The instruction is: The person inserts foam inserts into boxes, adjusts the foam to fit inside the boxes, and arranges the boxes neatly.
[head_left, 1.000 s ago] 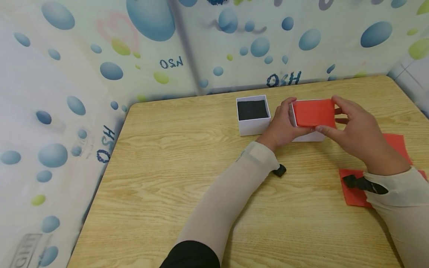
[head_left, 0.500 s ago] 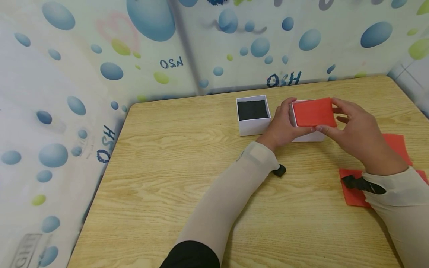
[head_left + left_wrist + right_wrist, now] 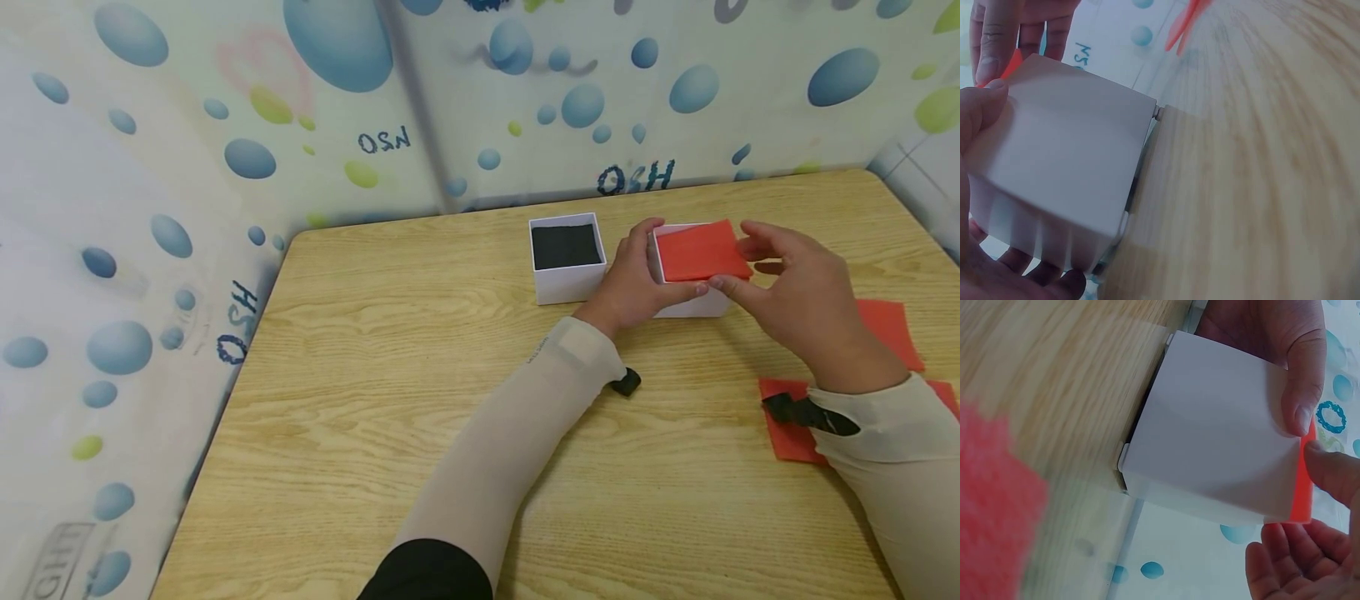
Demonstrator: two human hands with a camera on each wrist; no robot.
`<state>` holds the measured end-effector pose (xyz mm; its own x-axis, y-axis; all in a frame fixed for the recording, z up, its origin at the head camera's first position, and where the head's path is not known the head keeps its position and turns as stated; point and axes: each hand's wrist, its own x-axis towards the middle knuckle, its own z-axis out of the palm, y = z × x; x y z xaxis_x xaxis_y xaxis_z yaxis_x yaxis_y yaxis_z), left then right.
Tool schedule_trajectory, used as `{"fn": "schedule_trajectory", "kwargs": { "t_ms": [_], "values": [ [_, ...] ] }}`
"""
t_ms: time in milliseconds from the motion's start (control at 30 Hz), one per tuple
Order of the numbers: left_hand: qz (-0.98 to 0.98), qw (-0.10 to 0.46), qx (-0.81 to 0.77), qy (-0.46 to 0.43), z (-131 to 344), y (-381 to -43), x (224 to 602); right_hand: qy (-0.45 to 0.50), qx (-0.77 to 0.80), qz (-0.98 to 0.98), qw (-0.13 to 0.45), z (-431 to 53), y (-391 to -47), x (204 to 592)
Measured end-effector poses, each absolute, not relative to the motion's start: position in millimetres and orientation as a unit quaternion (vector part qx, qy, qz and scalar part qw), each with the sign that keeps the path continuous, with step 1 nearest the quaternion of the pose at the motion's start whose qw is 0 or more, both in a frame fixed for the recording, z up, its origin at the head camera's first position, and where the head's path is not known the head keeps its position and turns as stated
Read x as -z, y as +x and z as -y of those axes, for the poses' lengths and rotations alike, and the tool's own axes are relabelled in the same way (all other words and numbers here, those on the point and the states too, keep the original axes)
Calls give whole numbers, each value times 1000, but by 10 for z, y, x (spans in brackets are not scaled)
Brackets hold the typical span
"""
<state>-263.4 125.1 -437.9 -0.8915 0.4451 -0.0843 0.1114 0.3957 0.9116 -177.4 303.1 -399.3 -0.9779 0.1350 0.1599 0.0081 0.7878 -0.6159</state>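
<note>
My left hand (image 3: 633,279) grips a white box (image 3: 1072,137) from its left side, thumb along the front and fingers around the far wall. A red cloth (image 3: 701,250) covers the top of this box, its right end slightly askew. My right hand (image 3: 806,292) is at the cloth's right end. Its thumb (image 3: 1329,469) presses the red edge at the front rim, close to the left thumb, and its other fingers (image 3: 1291,550) bend near the box's right side. The inside of the box is hidden under the cloth.
Left of the held box stands a second white box (image 3: 570,286) with a black cloth (image 3: 565,247) in its top. Two red cloths, one farther back (image 3: 892,325) and one nearer (image 3: 795,433), lie on the table (image 3: 450,400) by the right forearm. A patterned wall covering borders the table's back.
The red cloth's back right corner has shifted left and its right end now slants. My right fingers have drawn slightly off that edge. The left hand and its box stay put.
</note>
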Motion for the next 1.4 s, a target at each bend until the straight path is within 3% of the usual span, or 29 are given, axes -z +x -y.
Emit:
{"fn": "schedule_trajectory", "kwargs": {
  "t_ms": [600, 833, 1400],
  "values": [
    [-818, 157, -527, 172, -1257, -2641, 4391, -1, -294, 947, 127, -3050, -1735, 4010],
    [-815, 156, -530, 174, -1257, -2639, 4391, 28, -238, 967, 83, -3018, -1728, 3976],
    [-819, 162, -526, 162, -1254, -2630, 4374, 120, -163, 975, 88, -2947, -1667, 3910]
  ]
}}
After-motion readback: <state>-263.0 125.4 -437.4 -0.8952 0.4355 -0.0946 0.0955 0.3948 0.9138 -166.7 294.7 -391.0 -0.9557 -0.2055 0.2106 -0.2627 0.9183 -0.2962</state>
